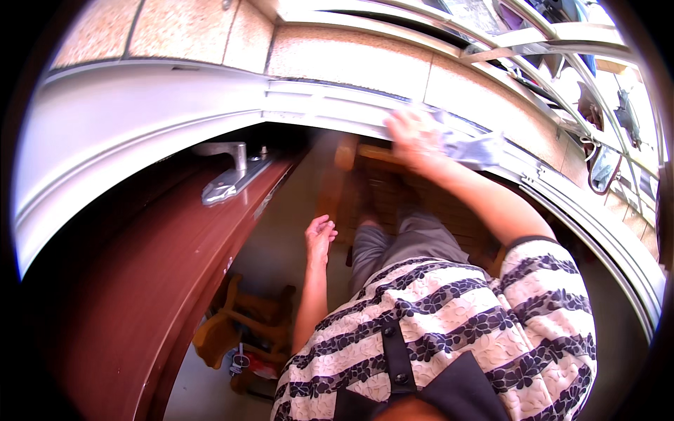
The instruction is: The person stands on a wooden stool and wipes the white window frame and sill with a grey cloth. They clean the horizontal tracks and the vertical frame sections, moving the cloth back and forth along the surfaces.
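Note:
A pale grey cloth [474, 147] lies under and beside my right hand [416, 134], which presses it on the white window frame's track [337, 113]. That hand is blurred, and its grip on the cloth shows only in part. Lower and to the left, my left hand [320, 235] hangs at my side with loosely curled fingers and nothing in it. It is near the edge of a reddish-brown door [158, 252] that carries a metal lever handle [239, 166].
Metal bars [532, 58] with shoes [603, 163] on them stand outside, beyond a tiled ledge [474, 92]. Beneath me is a slatted wooden surface [421, 194]. Wooden furniture [216, 337] stands behind the door at lower left.

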Motion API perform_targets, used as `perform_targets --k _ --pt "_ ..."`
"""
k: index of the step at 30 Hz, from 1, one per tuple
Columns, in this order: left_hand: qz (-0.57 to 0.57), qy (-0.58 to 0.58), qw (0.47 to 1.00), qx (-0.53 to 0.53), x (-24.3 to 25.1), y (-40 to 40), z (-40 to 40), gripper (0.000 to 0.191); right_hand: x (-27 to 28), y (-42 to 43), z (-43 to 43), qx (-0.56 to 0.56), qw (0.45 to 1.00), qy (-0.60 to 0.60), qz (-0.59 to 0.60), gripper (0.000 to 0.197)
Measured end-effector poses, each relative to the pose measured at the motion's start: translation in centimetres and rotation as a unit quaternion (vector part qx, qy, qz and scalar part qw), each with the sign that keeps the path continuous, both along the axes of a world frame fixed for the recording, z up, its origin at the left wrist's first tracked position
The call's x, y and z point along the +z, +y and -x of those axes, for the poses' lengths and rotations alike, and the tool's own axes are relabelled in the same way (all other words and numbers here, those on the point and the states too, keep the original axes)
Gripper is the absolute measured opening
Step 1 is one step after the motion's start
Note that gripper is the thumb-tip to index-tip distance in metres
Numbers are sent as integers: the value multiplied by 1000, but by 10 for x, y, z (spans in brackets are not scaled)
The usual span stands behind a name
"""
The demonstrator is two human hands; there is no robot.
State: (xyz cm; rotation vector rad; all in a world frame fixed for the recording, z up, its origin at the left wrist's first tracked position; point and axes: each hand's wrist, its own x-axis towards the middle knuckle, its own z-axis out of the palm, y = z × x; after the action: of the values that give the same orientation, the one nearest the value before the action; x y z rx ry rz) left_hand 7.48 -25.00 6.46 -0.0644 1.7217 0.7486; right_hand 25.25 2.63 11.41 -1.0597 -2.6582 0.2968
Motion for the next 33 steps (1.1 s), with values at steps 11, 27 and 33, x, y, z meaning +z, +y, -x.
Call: perform_targets --k 11,27,33 --pt "-10 2 993 -122 7 47 -2 25 -19 -11 136 -15 991 123 52 14" --pt "-29 -49 976 -212 9 81 -39 29 54 -32 -165 -244 969 -45 19 24" --pt "-16 -33 977 -211 -1 64 -24 28 13 -37 -113 -281 952 -123 3 25"
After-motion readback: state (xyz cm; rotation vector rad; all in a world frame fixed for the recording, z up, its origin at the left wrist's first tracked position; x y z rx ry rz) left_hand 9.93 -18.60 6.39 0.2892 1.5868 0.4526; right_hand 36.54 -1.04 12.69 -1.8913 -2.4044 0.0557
